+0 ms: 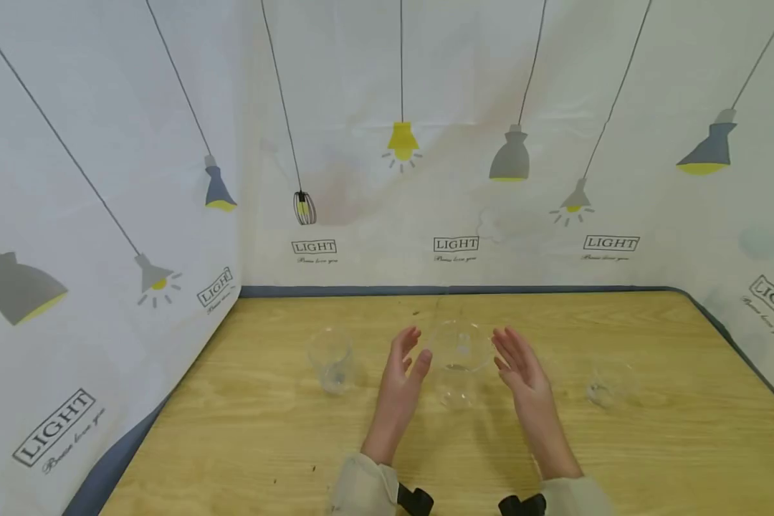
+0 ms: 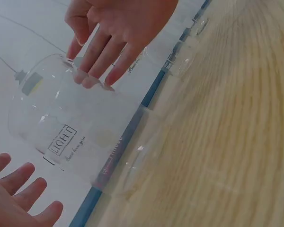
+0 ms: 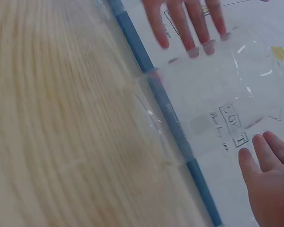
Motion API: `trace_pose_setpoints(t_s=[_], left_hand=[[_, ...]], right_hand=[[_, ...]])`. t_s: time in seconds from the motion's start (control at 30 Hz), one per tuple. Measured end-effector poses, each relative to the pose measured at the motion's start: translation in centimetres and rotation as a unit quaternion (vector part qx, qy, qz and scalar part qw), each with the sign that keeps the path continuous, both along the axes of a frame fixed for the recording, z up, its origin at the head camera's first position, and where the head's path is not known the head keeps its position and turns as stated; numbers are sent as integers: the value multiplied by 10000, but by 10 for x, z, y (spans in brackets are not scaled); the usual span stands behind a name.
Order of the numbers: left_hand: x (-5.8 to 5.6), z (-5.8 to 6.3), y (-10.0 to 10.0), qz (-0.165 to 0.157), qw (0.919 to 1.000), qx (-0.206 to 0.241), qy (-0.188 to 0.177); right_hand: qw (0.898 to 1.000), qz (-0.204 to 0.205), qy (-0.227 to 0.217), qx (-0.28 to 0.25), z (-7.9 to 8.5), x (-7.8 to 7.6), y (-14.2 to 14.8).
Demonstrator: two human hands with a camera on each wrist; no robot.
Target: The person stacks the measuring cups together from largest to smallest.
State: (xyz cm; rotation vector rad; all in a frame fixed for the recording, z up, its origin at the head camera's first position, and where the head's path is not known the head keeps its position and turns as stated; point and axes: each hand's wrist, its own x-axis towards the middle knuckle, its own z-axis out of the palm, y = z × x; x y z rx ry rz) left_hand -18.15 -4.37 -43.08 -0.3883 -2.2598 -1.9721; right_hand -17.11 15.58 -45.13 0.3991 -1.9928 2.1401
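Observation:
A clear, see-through vessel (image 1: 456, 390) with a wide round upper part stands on the wooden table between my two hands. To its left is my left hand (image 1: 400, 380), fingers spread and slightly bent, the thumb right by the vessel's rim. On the other side, my right hand (image 1: 532, 387) faces it with long, extended fingers. Both palms turn inward toward the vessel. In the left wrist view, the right hand's fingertips (image 2: 87, 82) overlap the vessel's side (image 2: 85, 127). The right wrist view has the left hand's fingertips (image 3: 209, 47) overlapping its opposite side.
Another clear glass (image 1: 331, 362) stands left of my left hand. A smaller clear glass piece (image 1: 609, 387) is on the right side of the table. White sheets (image 1: 374, 208) printed with lamps border the table's back and sides, with a dark blue band (image 1: 361, 291) along the table's back edge.

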Motion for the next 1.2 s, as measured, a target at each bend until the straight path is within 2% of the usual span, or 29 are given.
trace_pose_setpoints(t_s=[0.07,0.17,0.2,0.3,0.37,0.4,0.43,0.47,0.6,0.7,0.8,1.03,1.2], left_hand=[[-5,-13,1,-273,9991,327,-86],[-20,-44,2,-682,9938,864,131],[-30,-59,3,-892,9882,1167,429],[-41,-76,6,-1277,9771,1609,550],[-40,-74,8,-1437,9723,1790,434],[-38,-71,8,-1453,9724,1790,363],[-31,-62,9,-1364,9759,1702,77],[-29,-57,10,-1336,9769,1670,42],[-23,-48,11,-1268,9776,1653,-306],[-25,-50,13,-1352,9738,1781,-412],[-27,-53,13,-1482,9718,1801,-345],[-28,-63,13,-1522,9740,1618,-434],[-27,-64,13,-1501,9742,1586,-575]], right_hand=[[9989,302,-339,-146,-4,0,-1],[9954,580,-742,-185,-10,-2,-1],[9944,654,-801,-216,-11,-2,-1],[9918,828,-845,-491,-15,-3,0],[9890,1032,-810,-683,-19,-4,0],[9871,1152,-791,-781,-21,-5,1],[9848,1263,-791,-890,-23,-6,1],[9828,1366,-778,-965,-26,-7,1],[9773,1602,-755,-1166,-33,-10,2],[9741,1646,-804,-1328,-37,-11,3],[9716,1633,-921,-1444,-40,-13,1],[9719,1598,-962,-1436,-46,-15,-1],[9735,1532,-1016,-1361,-46,-15,1]])
